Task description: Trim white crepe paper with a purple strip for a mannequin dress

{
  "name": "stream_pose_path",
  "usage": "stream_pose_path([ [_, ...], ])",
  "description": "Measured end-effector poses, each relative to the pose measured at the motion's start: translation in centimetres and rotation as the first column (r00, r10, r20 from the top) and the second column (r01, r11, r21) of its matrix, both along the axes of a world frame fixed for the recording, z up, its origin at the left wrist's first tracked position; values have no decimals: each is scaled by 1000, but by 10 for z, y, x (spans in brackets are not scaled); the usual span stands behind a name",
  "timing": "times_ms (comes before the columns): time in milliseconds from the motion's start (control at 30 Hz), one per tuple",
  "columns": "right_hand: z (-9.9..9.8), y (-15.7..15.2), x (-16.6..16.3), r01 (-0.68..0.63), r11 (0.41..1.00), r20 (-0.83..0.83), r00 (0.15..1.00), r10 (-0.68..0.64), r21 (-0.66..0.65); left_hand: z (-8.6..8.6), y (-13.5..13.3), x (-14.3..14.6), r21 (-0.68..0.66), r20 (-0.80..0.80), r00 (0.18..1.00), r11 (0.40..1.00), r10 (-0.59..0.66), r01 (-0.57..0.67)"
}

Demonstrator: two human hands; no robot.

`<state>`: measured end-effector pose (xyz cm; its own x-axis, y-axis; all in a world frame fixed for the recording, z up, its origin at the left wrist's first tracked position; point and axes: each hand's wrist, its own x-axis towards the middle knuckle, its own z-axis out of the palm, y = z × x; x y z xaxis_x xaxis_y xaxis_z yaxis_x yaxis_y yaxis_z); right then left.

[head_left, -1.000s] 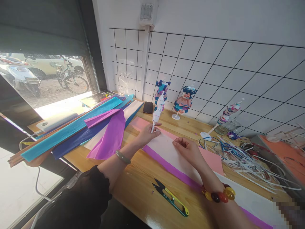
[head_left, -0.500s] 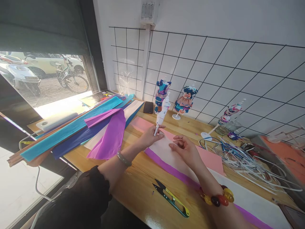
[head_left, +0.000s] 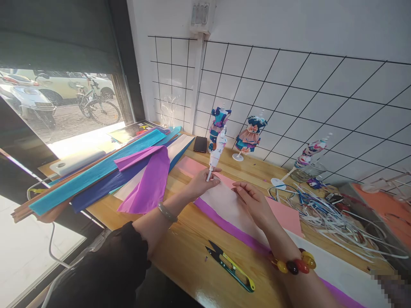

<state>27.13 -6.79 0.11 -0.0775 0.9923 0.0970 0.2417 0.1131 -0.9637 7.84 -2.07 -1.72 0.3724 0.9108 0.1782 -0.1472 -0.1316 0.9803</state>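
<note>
My left hand [head_left: 201,185] is closed around the thin white rod under a small white dress form [head_left: 218,147] with colored flecks, holding it slightly tilted. Just right of it, my right hand [head_left: 253,200] hovers over long crepe paper strips, its fingers loosely stretched and nothing visible in them. Under the hands runs a white strip [head_left: 224,208] with a purple strip [head_left: 231,229] along its near edge. A pink sheet [head_left: 285,214] lies beyond them. Thread snips [head_left: 231,267] with a yellow and green frame rest near the table's front edge.
Teal, blue, brown and purple crepe paper [head_left: 96,171] is heaped on the left. A phone [head_left: 200,144] lies behind my left hand. Dressed forms [head_left: 251,134] stand along the wall grid, one leaning form [head_left: 310,152] farther right. Tangled white strips [head_left: 324,218] spread on the right.
My right hand has shifted slightly right, and its fingers have straightened from a curled pose. The dress form in my left hand has turned and tipped slightly left.
</note>
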Motion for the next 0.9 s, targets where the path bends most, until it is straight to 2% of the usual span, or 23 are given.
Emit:
stream_pose_path([
  [67,-1,2,2,20,999,-44,999,-21,-24,-1,1,0,1,-8,1000,1000,-1,1],
  [167,-4,9,13,186,982,-53,981,-187,-9,-1,1,-1,2,-25,1000,1000,2,-2],
  [267,-11,18,31,344,938,-37,939,-343,43,0,1,-1,-12,-27,1000,1000,-3,3],
  [367,-18,26,48,407,910,43,911,-411,80,1,1,-1,-27,3,1000,999,-17,17],
  [500,-24,30,57,400,912,159,898,-411,96,1,0,-1,-38,17,1000,999,-17,18],
  [767,-16,24,46,299,949,297,901,-316,103,-1,1,-1,-20,-4,1000,999,-29,29],
  [900,-9,16,31,185,967,195,956,-218,175,-1,0,0,5,-22,1000,1000,-22,22],
])
